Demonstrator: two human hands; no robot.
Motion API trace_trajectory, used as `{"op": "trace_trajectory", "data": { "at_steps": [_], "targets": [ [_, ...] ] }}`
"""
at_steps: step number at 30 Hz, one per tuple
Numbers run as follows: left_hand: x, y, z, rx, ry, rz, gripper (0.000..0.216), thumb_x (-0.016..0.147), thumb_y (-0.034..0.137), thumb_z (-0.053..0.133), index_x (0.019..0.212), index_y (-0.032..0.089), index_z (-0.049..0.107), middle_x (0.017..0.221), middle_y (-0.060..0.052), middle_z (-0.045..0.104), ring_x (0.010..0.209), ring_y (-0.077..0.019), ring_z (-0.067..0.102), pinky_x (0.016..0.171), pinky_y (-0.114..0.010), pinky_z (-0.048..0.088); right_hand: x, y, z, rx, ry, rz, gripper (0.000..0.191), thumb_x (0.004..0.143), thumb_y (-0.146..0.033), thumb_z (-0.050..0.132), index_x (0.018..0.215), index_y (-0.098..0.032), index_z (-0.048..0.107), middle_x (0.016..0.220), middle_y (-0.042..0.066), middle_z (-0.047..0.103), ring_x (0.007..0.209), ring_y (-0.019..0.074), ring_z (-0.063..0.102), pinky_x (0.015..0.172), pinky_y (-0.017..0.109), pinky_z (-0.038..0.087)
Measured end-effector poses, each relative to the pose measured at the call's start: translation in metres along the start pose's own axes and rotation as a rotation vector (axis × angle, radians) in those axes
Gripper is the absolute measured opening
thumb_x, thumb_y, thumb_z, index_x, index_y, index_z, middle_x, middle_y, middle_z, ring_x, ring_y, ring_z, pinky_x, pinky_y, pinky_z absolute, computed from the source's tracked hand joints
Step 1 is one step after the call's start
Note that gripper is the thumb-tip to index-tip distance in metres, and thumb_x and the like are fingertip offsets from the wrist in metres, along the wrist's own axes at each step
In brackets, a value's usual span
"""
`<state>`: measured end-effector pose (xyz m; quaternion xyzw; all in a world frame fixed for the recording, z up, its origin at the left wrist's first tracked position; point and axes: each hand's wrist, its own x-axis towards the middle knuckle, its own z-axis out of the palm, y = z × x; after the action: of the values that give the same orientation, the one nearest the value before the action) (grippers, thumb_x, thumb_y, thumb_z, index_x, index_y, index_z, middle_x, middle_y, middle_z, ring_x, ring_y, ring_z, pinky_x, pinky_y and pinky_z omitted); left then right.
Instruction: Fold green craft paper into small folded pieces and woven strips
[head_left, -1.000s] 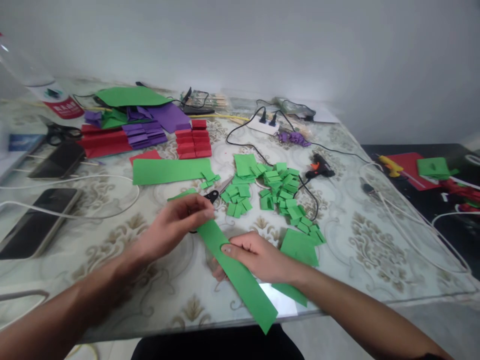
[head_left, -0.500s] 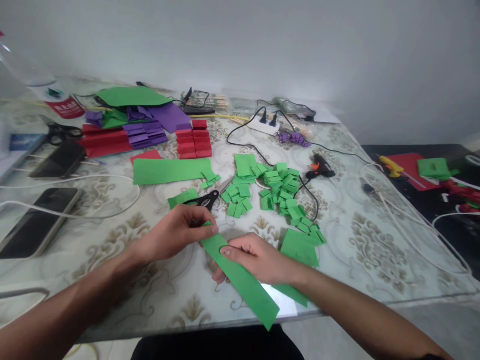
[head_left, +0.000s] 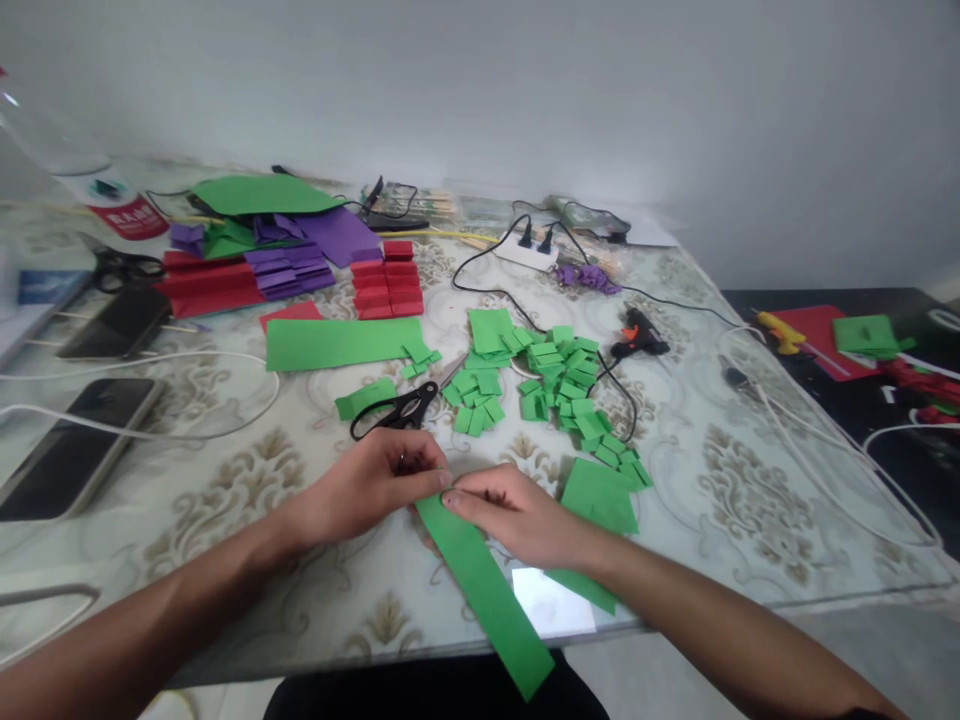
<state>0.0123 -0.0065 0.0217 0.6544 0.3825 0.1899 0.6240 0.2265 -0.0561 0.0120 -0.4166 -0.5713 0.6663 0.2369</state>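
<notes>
My left hand [head_left: 379, 482] and my right hand [head_left: 510, 515] meet at the near middle of the table, both pinching the far end of a long green paper strip [head_left: 486, 595]. The strip runs from my fingertips toward me and hangs past the table's front edge. Just beyond my left hand lie black scissors [head_left: 397, 410] on the tabletop, beside a short green strip [head_left: 365, 397]. A heap of small green paper squares [head_left: 555, 380] sits farther back and right, and a larger green piece [head_left: 600, 495] lies right of my right hand.
A wide green sheet [head_left: 341, 342], red folded stacks [head_left: 386, 280] and purple paper [head_left: 300, 255] lie at the back left. Two phones [head_left: 71, 440] with white cables sit on the left. A black glue gun [head_left: 637, 335], a power strip [head_left: 529, 250] and cords cross the right.
My left hand slid back along the strip toward my right hand, shortening the part between them; the hands now touch. The scissors, earlier partly hidden by my left hand, are fully exposed.
</notes>
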Motion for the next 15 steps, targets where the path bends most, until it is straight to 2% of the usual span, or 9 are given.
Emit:
{"op": "trace_trajectory", "data": {
  "at_steps": [3,7,11,13,15],
  "targets": [
    [0.002,0.001,-0.009,0.029,0.078,0.020,0.026,0.087,0.039,0.073,0.076,0.016,0.071,0.063,0.003,0.057,0.059,-0.0117,0.046,0.055,-0.022,0.036,0.000,-0.001,-0.002,-0.017,-0.008,-0.010,0.058,0.100,-0.059,0.059,0.062,-0.021,0.035,0.059,-0.007,0.027,0.054,0.0084,0.027,0.050,0.027,0.020],
    [0.005,0.005,-0.027,0.035,0.277,0.027,0.022,0.080,0.037,0.077,0.072,0.017,0.074,0.064,0.001,0.062,0.060,-0.0131,0.050,0.056,-0.023,0.039,-0.001,-0.003,-0.003,-0.008,-0.014,-0.009,0.057,0.100,-0.057,0.059,0.062,-0.021,0.036,0.059,-0.007,0.027,0.054,0.0087,0.027,0.050,0.027,0.020],
    [0.008,0.008,-0.036,-0.168,0.436,0.041,0.025,0.076,0.036,0.079,0.062,0.017,0.068,0.058,0.001,0.058,0.055,-0.0123,0.049,0.053,-0.023,0.040,-0.002,-0.002,-0.003,-0.008,-0.040,-0.005,0.054,0.101,-0.052,0.059,0.062,-0.021,0.036,0.059,-0.007,0.028,0.055,0.0085,0.027,0.050,0.027,0.020],
    [0.008,0.006,-0.035,-0.302,0.471,0.038,0.025,0.079,0.039,0.078,0.068,0.017,0.071,0.064,0.000,0.063,0.059,-0.0131,0.055,0.056,-0.022,0.044,-0.003,-0.002,-0.002,0.000,-0.034,-0.013,0.053,0.101,-0.051,0.058,0.063,-0.021,0.037,0.059,-0.007,0.028,0.054,0.0086,0.027,0.050,0.027,0.020],
    [0.007,0.004,-0.031,-0.380,0.459,0.020,0.025,0.083,0.044,0.077,0.083,0.019,0.077,0.077,-0.002,0.069,0.069,-0.0146,0.061,0.063,-0.022,0.048,-0.002,-0.002,-0.002,0.020,-0.013,-0.020,0.054,0.100,-0.054,0.059,0.062,-0.021,0.039,0.059,-0.007,0.028,0.054,0.0088,0.027,0.050,0.027,0.020]
  ]
}}
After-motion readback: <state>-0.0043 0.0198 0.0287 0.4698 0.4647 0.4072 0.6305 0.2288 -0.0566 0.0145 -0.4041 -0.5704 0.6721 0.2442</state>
